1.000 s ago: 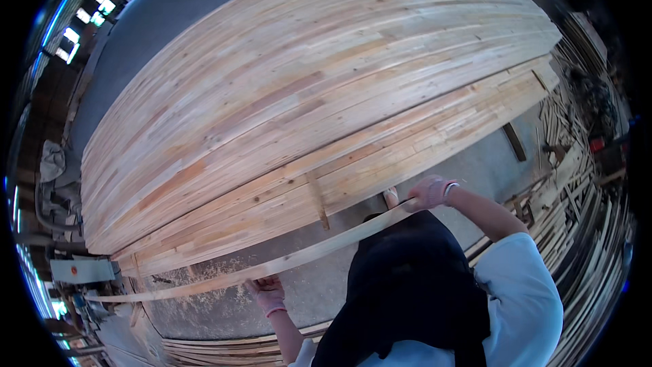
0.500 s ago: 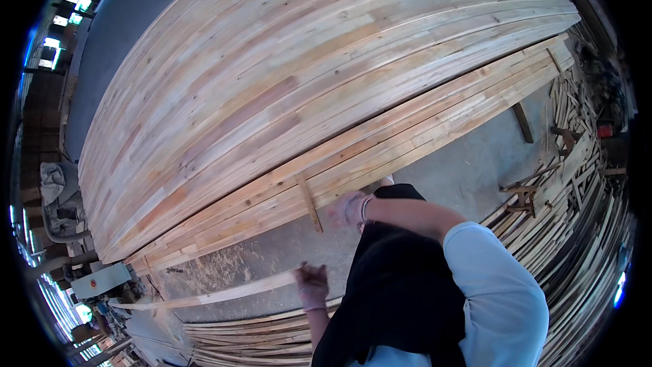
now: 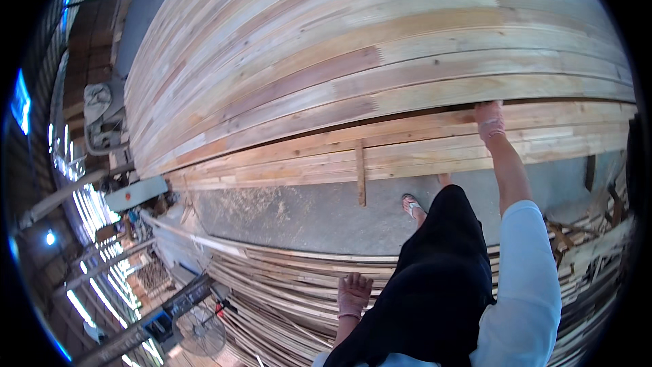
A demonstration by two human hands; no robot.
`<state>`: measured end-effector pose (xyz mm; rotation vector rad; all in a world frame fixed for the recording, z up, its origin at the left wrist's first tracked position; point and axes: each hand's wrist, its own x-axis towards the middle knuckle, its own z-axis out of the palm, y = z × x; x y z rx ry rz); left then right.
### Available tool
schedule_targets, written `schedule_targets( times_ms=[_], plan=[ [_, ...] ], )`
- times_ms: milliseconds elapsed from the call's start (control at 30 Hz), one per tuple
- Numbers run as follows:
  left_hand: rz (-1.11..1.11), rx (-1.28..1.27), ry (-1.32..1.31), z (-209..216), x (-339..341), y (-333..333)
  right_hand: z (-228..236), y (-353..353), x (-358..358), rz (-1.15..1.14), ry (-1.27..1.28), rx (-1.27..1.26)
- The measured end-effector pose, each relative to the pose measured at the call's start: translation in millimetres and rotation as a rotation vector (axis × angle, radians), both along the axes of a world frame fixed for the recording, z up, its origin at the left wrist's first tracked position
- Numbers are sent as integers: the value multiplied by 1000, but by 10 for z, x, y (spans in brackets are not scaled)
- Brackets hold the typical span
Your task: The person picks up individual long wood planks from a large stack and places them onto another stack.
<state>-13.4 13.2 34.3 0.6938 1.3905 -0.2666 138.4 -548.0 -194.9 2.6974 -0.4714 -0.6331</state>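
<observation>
The right hand (image 3: pixel 490 119) is stretched out to the big stack of planks (image 3: pixel 380 61) ahead, at the long dark gap where the upper layers overhang the lower boards (image 3: pixel 407 153). Its fingers lie flat and close together against a plank edge there; whether this grip has closed round a board or merely rests on it cannot be told from here. The left hand (image 3: pixel 354 295) hangs low with fingers spread and loose, holding nothing, right over the low pile of thin strips (image 3: pixel 285 285) that runs along the near side.

A short spacer stick (image 3: pixel 360 173) lies crosswise on the lower boards and juts out over the concrete floor (image 3: pixel 299 214), which is dusted with sawdust. One sandalled foot (image 3: pixel 411 205) stands on that floor, close to the stack. To the left are a grey machine (image 3: pixel 102 119) and a fan (image 3: pixel 200 329) beside the strips.

The risks, as I judge them: fingers set into that gap could be pinched if an upper plank shifts or settles. A long board pulled from one end with a single hand would likely swing or sag and drop toward the open sandal. The rough-sawn edges could give splinters to bare skin, and the sawdust and the jutting spacer make a slip or trip likely when stepping back.
</observation>
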Motion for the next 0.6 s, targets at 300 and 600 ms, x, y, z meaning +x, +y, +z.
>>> schedule_targets(
  times_ms=[300,600],
  plan=[
    [-134,-207,-221,-60,16,118,720,9,-75,144,258,312],
    [-145,-353,-251,-524,242,-43,2255,1282,-1182,382,762,535]
  ],
)
